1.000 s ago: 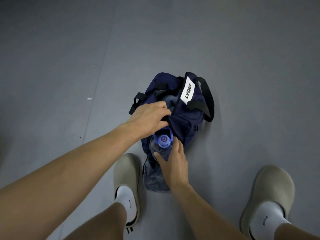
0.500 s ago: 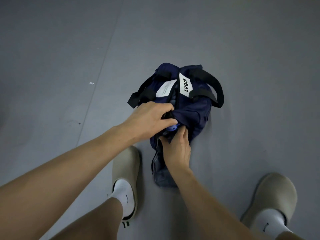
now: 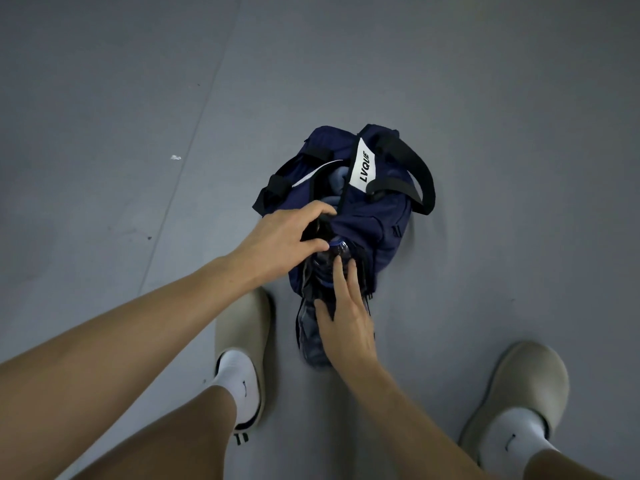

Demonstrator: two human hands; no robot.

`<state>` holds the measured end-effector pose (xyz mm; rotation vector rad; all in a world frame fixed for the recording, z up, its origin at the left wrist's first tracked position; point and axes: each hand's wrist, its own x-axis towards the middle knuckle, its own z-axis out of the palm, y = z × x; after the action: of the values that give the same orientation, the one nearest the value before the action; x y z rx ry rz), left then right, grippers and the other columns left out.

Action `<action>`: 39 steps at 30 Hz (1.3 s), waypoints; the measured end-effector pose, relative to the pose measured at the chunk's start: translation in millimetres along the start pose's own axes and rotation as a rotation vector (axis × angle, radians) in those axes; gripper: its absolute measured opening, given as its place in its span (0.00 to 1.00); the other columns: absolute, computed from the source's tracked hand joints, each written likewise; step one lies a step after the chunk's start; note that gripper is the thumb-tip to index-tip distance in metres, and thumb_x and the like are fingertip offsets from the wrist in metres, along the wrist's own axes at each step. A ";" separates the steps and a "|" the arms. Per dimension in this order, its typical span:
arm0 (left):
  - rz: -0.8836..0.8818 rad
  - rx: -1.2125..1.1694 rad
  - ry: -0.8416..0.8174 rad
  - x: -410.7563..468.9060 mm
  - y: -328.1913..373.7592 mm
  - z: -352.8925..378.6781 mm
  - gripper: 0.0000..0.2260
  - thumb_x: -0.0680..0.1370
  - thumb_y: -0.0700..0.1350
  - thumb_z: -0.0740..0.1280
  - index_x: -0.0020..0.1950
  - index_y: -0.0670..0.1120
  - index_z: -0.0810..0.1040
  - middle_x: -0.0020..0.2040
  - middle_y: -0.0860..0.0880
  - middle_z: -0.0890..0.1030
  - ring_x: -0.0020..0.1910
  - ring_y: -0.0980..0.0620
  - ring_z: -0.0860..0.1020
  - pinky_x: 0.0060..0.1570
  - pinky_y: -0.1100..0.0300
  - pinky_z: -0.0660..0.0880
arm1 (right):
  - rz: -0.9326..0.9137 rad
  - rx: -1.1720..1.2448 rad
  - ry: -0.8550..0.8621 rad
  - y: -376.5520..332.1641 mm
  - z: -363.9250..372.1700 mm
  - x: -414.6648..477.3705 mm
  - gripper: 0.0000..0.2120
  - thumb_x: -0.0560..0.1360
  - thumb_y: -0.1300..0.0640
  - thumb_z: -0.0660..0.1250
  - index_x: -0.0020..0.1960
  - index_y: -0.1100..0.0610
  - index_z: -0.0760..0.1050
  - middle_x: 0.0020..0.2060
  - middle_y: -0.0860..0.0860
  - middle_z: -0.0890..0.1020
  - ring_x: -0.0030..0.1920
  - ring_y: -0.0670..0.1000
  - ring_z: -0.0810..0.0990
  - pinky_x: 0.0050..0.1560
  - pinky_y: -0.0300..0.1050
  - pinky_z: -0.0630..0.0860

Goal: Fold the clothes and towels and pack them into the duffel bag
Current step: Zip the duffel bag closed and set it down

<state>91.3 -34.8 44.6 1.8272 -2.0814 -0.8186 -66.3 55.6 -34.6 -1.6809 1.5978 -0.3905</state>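
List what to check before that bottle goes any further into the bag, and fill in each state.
1. Opening held apart: the left hand grips the duffel bag by its edge. Ok.
2. Cap on: a blue cap sits on the bottle. Ok; how tight it is, cannot tell.
3. Hand on bottle: the right hand lies along it, fingers straight. Ok.
4. Bottle fully in: the cap shows at the opening. Not ok.
5. Clothes packed: blue-grey cloth shows inside; whether everything is in, cannot tell.
6. Bag zipped: the top gapes. Not ok.
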 end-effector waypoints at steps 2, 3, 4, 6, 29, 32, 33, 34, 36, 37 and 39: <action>0.011 0.006 0.027 -2.8 0.8 1.5 0.23 0.78 0.52 0.71 0.70 0.63 0.67 0.53 0.60 0.77 0.48 0.58 0.75 0.49 0.61 0.70 | 0.027 -0.009 -0.013 -1.2 4.7 -0.8 0.35 0.83 0.50 0.58 0.80 0.39 0.38 0.81 0.42 0.39 0.57 0.54 0.79 0.42 0.42 0.73; 0.019 0.000 0.050 -4.0 1.5 1.9 0.24 0.78 0.52 0.71 0.71 0.63 0.67 0.54 0.60 0.78 0.48 0.59 0.76 0.49 0.62 0.70 | 0.031 -0.012 -0.023 -1.1 6.6 -1.0 0.36 0.83 0.50 0.58 0.80 0.39 0.36 0.80 0.43 0.38 0.55 0.55 0.79 0.40 0.41 0.71; 0.029 -0.014 0.077 -4.6 1.4 2.1 0.24 0.78 0.51 0.71 0.71 0.63 0.67 0.54 0.61 0.78 0.47 0.59 0.77 0.49 0.63 0.71 | 0.030 -0.016 -0.032 -1.1 7.7 -0.6 0.36 0.83 0.51 0.58 0.79 0.39 0.35 0.80 0.43 0.37 0.55 0.55 0.79 0.39 0.41 0.70; 0.059 -0.023 0.139 -5.1 -0.2 3.4 0.23 0.78 0.50 0.71 0.71 0.60 0.69 0.57 0.60 0.80 0.49 0.57 0.78 0.52 0.61 0.74 | 0.010 -0.033 -0.035 0.5 8.8 0.5 0.38 0.83 0.52 0.58 0.79 0.40 0.33 0.80 0.44 0.36 0.57 0.55 0.79 0.38 0.39 0.69; 0.065 -0.180 0.169 6.2 28.4 -4.5 0.24 0.79 0.43 0.70 0.70 0.65 0.73 0.48 0.61 0.80 0.44 0.62 0.78 0.50 0.71 0.72 | -0.017 -0.051 0.005 17.8 5.5 42.4 0.48 0.80 0.55 0.63 0.77 0.43 0.25 0.80 0.53 0.38 0.65 0.62 0.75 0.50 0.51 0.77; 0.024 -0.158 0.136 5.4 22.6 0.9 0.22 0.80 0.44 0.69 0.69 0.64 0.72 0.47 0.61 0.79 0.46 0.66 0.77 0.49 0.75 0.70 | -0.079 -0.121 -0.024 26.3 3.8 30.7 0.46 0.80 0.55 0.62 0.77 0.41 0.26 0.81 0.54 0.39 0.60 0.61 0.78 0.48 0.52 0.79; 0.017 -0.153 0.131 3.8 21.7 3.8 0.22 0.80 0.43 0.69 0.69 0.64 0.72 0.47 0.62 0.79 0.46 0.68 0.76 0.48 0.77 0.68 | -0.095 -0.153 -0.047 31.2 6.0 24.1 0.46 0.80 0.56 0.61 0.77 0.40 0.26 0.81 0.54 0.38 0.61 0.61 0.77 0.48 0.52 0.80; 0.016 -0.146 0.129 2.4 21.6 6.5 0.22 0.80 0.43 0.69 0.69 0.63 0.71 0.47 0.63 0.78 0.46 0.69 0.75 0.48 0.78 0.67 | -0.112 -0.179 -0.074 36.2 8.9 19.3 0.46 0.80 0.56 0.61 0.76 0.39 0.26 0.80 0.53 0.37 0.64 0.61 0.75 0.50 0.52 0.80; 0.018 -0.145 0.116 0.8 22.6 10.2 0.22 0.80 0.43 0.69 0.70 0.63 0.71 0.46 0.63 0.78 0.46 0.70 0.75 0.47 0.78 0.67 | -0.123 -0.207 -0.101 42.7 13.4 18.0 0.47 0.80 0.56 0.61 0.75 0.36 0.25 0.80 0.54 0.35 0.72 0.60 0.67 0.57 0.54 0.79; 0.017 -0.153 0.104 0.7 23.6 11.2 0.23 0.80 0.43 0.69 0.70 0.63 0.70 0.47 0.63 0.78 0.45 0.70 0.75 0.47 0.78 0.68 | -0.115 -0.217 -0.097 44.1 15.1 21.2 0.47 0.80 0.56 0.61 0.75 0.36 0.24 0.80 0.54 0.35 0.76 0.60 0.62 0.61 0.54 0.77; 0.017 -0.163 0.092 2.1 23.8 9.9 0.23 0.80 0.43 0.69 0.70 0.64 0.70 0.47 0.62 0.78 0.45 0.69 0.75 0.46 0.77 0.68 | -0.102 -0.250 -0.092 43.9 17.4 30.6 0.48 0.80 0.54 0.62 0.75 0.38 0.23 0.79 0.55 0.33 0.79 0.60 0.56 0.66 0.54 0.75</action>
<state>66.0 -33.2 49.6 1.7260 -1.9114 -0.8563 -80.4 35.8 -85.3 -1.9453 1.5469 -0.1650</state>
